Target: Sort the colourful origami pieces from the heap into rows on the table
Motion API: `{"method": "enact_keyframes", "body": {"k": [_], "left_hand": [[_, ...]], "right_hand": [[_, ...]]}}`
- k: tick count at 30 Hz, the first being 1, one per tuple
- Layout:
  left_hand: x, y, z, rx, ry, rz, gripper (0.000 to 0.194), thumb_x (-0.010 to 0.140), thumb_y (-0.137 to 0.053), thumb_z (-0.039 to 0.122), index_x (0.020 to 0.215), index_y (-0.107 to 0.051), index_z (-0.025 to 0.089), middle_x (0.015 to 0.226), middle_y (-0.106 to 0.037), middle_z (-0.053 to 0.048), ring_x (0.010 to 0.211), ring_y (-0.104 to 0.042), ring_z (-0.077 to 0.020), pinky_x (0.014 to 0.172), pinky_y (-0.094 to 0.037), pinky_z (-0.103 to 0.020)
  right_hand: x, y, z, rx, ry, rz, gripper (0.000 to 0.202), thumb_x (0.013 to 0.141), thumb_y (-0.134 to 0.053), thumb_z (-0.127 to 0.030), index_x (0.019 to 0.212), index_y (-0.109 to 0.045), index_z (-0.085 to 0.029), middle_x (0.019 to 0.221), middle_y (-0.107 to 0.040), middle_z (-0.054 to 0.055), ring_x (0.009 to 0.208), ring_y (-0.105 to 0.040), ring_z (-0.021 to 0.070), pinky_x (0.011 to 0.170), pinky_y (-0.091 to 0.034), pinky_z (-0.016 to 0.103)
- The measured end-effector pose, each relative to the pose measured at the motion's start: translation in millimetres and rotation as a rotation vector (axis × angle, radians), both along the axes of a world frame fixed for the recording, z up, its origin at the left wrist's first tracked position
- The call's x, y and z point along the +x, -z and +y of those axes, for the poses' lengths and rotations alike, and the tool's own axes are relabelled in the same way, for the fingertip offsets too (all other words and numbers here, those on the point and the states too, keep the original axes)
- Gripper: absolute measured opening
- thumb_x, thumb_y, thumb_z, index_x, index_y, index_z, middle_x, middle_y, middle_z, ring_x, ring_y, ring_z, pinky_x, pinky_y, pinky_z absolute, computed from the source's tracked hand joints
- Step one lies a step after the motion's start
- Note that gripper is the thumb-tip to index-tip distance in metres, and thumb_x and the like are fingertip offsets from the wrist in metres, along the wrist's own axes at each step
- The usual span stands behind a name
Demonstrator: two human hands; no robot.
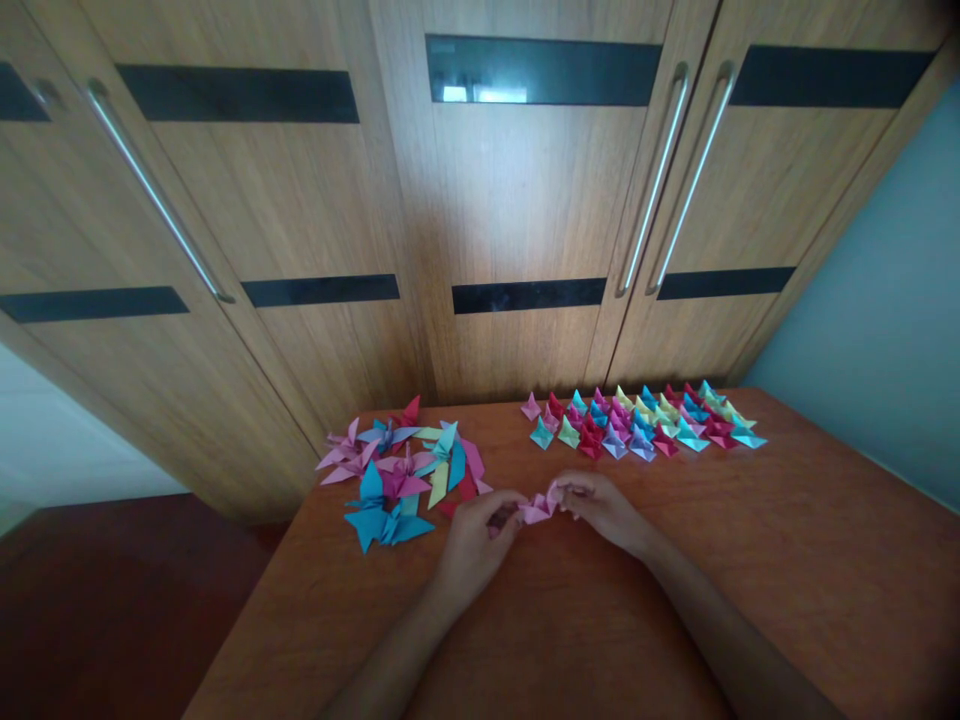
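A small pink folded-paper boat (538, 509) is held between my two hands above the wooden table. My left hand (486, 527) pinches its left end with thumb and fingertips. At its right end, my right hand (596, 503) is closed on the other tip. Just left of my left hand lies a loose pile of origami cranes, among them a blue crane (388, 522) and a pink crane (403, 470). Beyond my right hand stand rows of small paper boats (615, 442) in red, pink, yellow, blue and lilac.
The brown wooden table (570, 640) carries everything. A wooden wardrobe (525, 200) with long metal handles (656, 180) rises right behind its far edge. On the right a bluish wall (870, 300) borders the table. Dark reddish floor (127, 600) shows at the left.
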State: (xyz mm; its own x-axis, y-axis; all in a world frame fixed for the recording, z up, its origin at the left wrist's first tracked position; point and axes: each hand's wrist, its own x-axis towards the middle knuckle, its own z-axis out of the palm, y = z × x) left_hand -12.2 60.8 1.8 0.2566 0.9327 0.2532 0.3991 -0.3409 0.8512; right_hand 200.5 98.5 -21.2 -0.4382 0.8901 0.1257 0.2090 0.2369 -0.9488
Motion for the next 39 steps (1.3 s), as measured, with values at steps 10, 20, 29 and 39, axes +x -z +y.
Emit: {"method": "enact_keyframes", "body": {"k": [10, 20, 29, 39], "left_hand": [[5.6, -1.5, 8.6, 0.047, 0.060, 0.183, 0.016, 0.082, -0.052, 0.022, 0.090, -0.067, 0.021, 0.082, -0.070, -0.001, 0.071, -0.062, -0.0138, 0.064, -0.046, -0.021], [58.1, -0.2, 52.1, 0.219, 0.109, 0.576, 0.020, 0.089, -0.043, 0.024, 0.089, -0.063, 0.020, 0.087, -0.067, -0.004, 0.078, -0.062, -0.0168, 0.070, -0.044, -0.025], [82.1, 11.0, 74.3, 0.180, 0.070, 0.619, 0.030, 0.094, -0.033, 0.031, 0.095, -0.061, 0.020, 0.096, -0.066, -0.008, 0.087, -0.063, -0.0213, 0.075, -0.046, -0.031], [87.7, 12.6, 82.4, 0.140, 0.039, 0.650, 0.026, 0.093, -0.035, 0.026, 0.101, -0.059, 0.020, 0.100, -0.066, -0.009, 0.089, -0.062, -0.0211, 0.077, -0.046, -0.031]], "right_hand": [[18.7, 4.6, 7.7, 0.210, 0.222, -0.548, 0.022, 0.084, -0.044, -0.026, 0.074, -0.062, -0.019, 0.072, -0.064, 0.003, 0.069, -0.057, 0.0152, 0.064, -0.038, 0.025], [26.2, 6.6, 11.2, 0.234, 0.199, -0.609, 0.020, 0.081, -0.042, -0.020, 0.072, -0.060, -0.019, 0.069, -0.063, 0.001, 0.064, -0.055, 0.0138, 0.060, -0.034, 0.023], [26.2, 4.9, 11.7, 0.246, 0.203, -0.643, 0.017, 0.079, -0.044, -0.018, 0.066, -0.055, -0.019, 0.065, -0.060, 0.001, 0.061, -0.053, 0.0133, 0.057, -0.033, 0.022], [24.6, 1.5, 10.0, 0.216, 0.211, -0.657, 0.017, 0.080, -0.045, -0.019, 0.071, -0.060, -0.019, 0.069, -0.063, 0.002, 0.065, -0.056, 0.0144, 0.060, -0.034, 0.023]]}}
